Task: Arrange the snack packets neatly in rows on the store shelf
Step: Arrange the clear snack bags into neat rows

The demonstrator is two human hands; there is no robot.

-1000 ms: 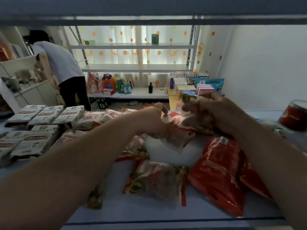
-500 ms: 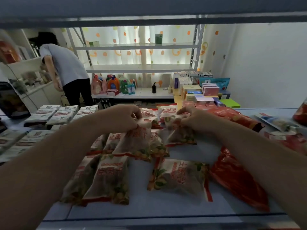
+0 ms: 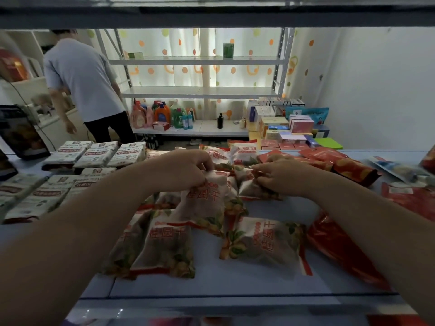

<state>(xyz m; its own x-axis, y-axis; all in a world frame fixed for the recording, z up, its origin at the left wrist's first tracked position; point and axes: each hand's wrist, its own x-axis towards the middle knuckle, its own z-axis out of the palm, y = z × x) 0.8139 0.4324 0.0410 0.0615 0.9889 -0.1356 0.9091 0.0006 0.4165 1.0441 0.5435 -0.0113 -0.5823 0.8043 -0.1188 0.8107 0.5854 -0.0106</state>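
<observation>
The left hand (image 3: 188,170) pinches the top edge of a white longan packet (image 3: 204,203); the right hand (image 3: 280,175) grips a smaller packet (image 3: 247,187) just beside it. Since a second ago both hands have dropped to the shelf (image 3: 211,285), and two front packets (image 3: 169,245) now lie side by side, so a row is forming. Red bags (image 3: 339,245) at right remain jumbled.

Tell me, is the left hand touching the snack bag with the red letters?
Touching. The head view shows the left hand pinching the top edge of the white snack packet, its fingers closed on the wrapper and lifting that end.
</observation>
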